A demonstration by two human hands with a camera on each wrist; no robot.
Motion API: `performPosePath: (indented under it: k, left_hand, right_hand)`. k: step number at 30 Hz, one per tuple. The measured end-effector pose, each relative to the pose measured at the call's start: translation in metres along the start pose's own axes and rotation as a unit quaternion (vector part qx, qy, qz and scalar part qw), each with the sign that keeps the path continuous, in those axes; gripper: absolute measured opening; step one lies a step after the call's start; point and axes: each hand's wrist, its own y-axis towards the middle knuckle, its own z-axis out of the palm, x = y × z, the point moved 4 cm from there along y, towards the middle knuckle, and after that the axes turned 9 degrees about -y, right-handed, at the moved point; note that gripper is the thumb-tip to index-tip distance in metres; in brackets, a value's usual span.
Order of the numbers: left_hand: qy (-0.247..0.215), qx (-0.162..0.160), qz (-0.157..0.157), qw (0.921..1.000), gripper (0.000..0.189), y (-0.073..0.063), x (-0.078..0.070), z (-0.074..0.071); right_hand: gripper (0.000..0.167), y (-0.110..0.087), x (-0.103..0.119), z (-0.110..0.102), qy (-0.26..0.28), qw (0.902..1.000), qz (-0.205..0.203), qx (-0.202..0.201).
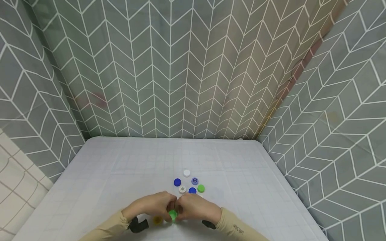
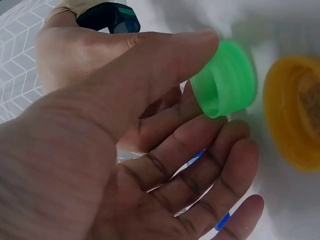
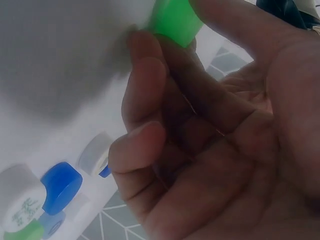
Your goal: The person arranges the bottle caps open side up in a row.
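Note:
A bright green bottle cap (image 1: 173, 214) is between the two hands, near the front of the table. My left hand (image 1: 156, 205) pinches it between thumb and index finger, and the left wrist view shows the green cap (image 2: 227, 80) tipped on its side, its hollow visible. From the other side, my right hand (image 1: 198, 207) has its thumb and index finger on the same green cap (image 3: 176, 22), its other fingers curled loosely. Close by the left hand lies a yellow cap (image 1: 157, 220), its hollow side showing in the left wrist view.
Beyond the hands lie a white cap (image 1: 186, 173), a blue cap (image 1: 177, 182), a lilac cap (image 1: 194, 181), another green cap (image 1: 201, 188), a marked white cap (image 1: 182, 189) and a second blue cap (image 1: 192, 190). Patterned curtains (image 1: 181, 83) surround the white-covered table (image 1: 126, 164).

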Motion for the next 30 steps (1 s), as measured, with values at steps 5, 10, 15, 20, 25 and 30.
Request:
performPosePath:
  k: [5,10,15,20,25,30]
  left_hand:
    - [0.000,0.003,0.002,1.0000,0.030,0.003,0.003,0.001]
    - [-0.005,0.011,0.000,0.9999,0.031,0.002,0.004,0.001]
    - [-0.009,0.022,-0.009,0.9997,0.031,0.000,0.004,-0.001]
    - [0.001,0.016,-0.006,0.9999,0.032,-0.001,0.002,-0.005]
    - [0.003,-0.013,0.001,0.9999,0.035,-0.003,0.001,-0.012]
    - [-0.022,-0.034,0.005,0.9992,0.033,-0.001,0.002,-0.018]
  right_hand:
    - [0.019,-0.001,0.000,-0.001,-0.006,0.9999,0.007,0.008]
    - [0.019,-0.001,-0.001,0.001,0.006,0.9995,0.023,0.020]
    - [0.020,-0.001,-0.001,0.001,0.006,0.9991,0.032,0.028]
    - [0.024,-0.002,-0.002,-0.003,-0.006,0.9989,0.037,0.029]
    - [0.034,-0.003,-0.009,-0.008,0.002,0.9982,0.058,0.018]
    - [0.036,-0.004,-0.018,-0.015,0.008,0.9973,0.073,-0.009]
